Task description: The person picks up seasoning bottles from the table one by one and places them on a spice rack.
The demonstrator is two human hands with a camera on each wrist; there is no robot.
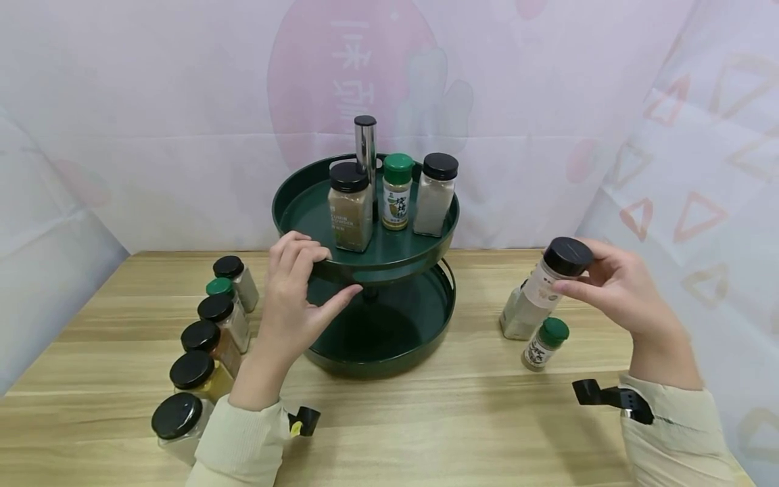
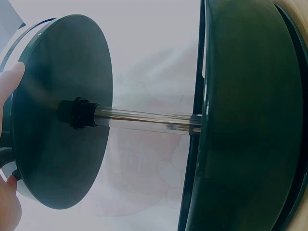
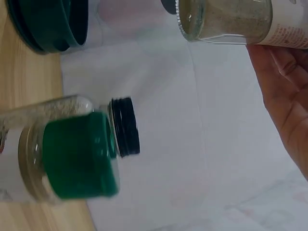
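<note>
My left hand (image 1: 295, 291) grips the front-left rim of the upper tier of a dark green two-tier rack (image 1: 389, 256), fingers over the edge and thumb below. On that tier stand a brown-filled spice jar (image 1: 349, 216), a green-capped shaker (image 1: 395, 196) and a pale black-capped jar (image 1: 435, 199). At the right, my right hand (image 1: 627, 294) pinches a tilted black-capped spice bottle (image 1: 540, 284), held above the table with powder inside. Below it stand a green-capped shaker (image 1: 541, 345) and a jar (image 1: 516, 316), partly hidden by the held bottle; its black cap (image 3: 125, 126) shows in the right wrist view.
A row of several spice jars (image 1: 203, 368) lines the left of the wooden table (image 1: 438, 433), mostly black-capped, one green-capped. The lower tier (image 1: 383, 368) has raised walls. A metal post (image 1: 366, 145) rises through the rack. A printed cloth (image 1: 523, 189) hangs behind.
</note>
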